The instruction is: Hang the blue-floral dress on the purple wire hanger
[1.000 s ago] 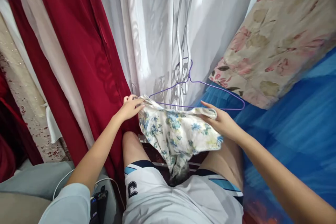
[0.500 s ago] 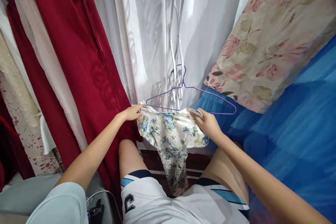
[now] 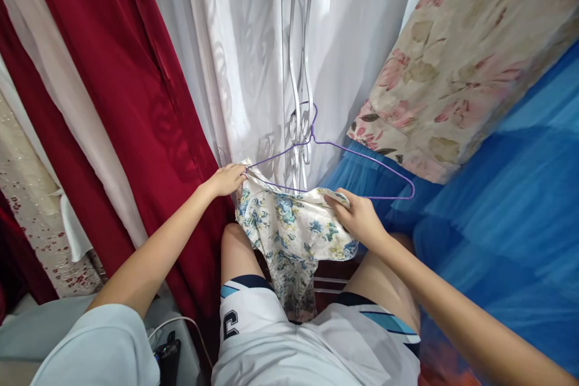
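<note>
A white dress with blue and yellow flowers [image 3: 294,226] hangs between my two hands, its narrower lower part falling between my knees. My left hand [image 3: 228,180] is closed on its left shoulder edge, where the left end of a purple wire hanger [image 3: 357,149] goes in at the cloth. My right hand [image 3: 357,217] pinches the dress's right shoulder edge. The hanger's right end sticks out bare beyond that hand. Its hook sits up against a white metal rack [image 3: 296,90] with curled ends.
White curtains [image 3: 253,60] hang behind the rack. On the left hang a dark red cloth [image 3: 149,132] and several other garments. To the right are a pink-flowered cloth [image 3: 434,84] and blue tulle [image 3: 497,211]. A grey surface [image 3: 58,325] with a white cable lies at lower left.
The left side of the dress has come up over the hanger's left end, with my left hand slightly raised. The hanger's right end has shifted a little right. My right hand still grips the dress.
</note>
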